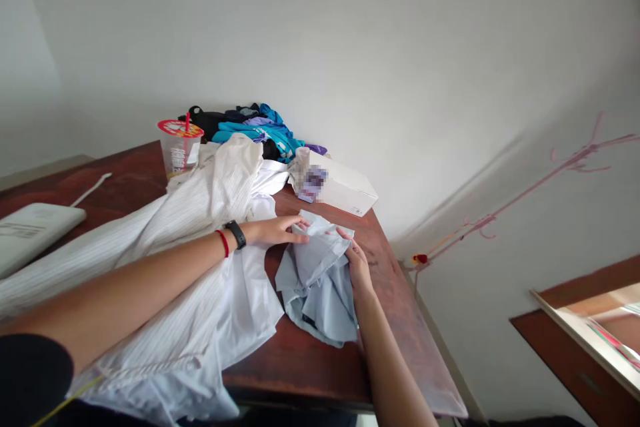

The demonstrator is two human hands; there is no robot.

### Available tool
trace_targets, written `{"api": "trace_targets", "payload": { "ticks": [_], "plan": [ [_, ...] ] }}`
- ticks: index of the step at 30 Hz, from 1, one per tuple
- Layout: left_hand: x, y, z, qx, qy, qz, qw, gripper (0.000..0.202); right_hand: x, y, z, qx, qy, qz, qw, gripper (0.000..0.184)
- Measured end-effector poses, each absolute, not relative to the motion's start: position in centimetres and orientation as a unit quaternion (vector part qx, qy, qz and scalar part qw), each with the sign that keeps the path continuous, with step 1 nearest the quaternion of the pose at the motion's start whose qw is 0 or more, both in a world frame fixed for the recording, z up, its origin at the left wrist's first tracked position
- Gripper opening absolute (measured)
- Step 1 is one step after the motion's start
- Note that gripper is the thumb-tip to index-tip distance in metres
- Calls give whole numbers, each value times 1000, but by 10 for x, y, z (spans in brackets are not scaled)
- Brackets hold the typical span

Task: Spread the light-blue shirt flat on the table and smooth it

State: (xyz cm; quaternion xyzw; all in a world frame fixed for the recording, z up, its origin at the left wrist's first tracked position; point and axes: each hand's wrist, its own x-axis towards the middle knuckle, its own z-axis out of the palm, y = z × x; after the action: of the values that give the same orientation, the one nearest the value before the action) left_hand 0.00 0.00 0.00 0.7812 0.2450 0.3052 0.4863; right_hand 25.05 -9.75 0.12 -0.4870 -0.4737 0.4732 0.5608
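A crumpled light blue garment (317,280) lies on the dark wooden table (320,363). My left hand (274,231), with a black watch and a red band at the wrist, rests on the garment's upper left edge with fingers stretched flat. Along the garment's right edge, my right hand (356,261) has its fingers closed on a fold of the cloth. A large white striped shirt (200,247) is spread under my left forearm, left of the blue garment.
A white box (345,190) sits near the table's far right corner. Behind it is a heap of blue and dark clothes (255,127) and a plastic cup with a red lid (179,147). A white flat device (30,230) lies at left. A pink rack (525,193) stands against the right wall.
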Motion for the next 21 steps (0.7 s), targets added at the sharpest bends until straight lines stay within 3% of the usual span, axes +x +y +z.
{"api": "trace_targets", "payload": {
  "ticks": [4,8,14,21],
  "plan": [
    [11,-24,18,821,186,322,434,77,258,-91,-3,-492,-473,443,580,63],
    [25,-33,8,859,145,333,361,101,263,-86,-8,-492,-458,438,597,58],
    [30,-14,-35,854,197,358,323,70,248,-100,-7,-423,-449,590,521,39],
    [24,-10,-37,847,229,362,315,86,238,-112,-9,-373,-538,667,356,42]
  ]
}}
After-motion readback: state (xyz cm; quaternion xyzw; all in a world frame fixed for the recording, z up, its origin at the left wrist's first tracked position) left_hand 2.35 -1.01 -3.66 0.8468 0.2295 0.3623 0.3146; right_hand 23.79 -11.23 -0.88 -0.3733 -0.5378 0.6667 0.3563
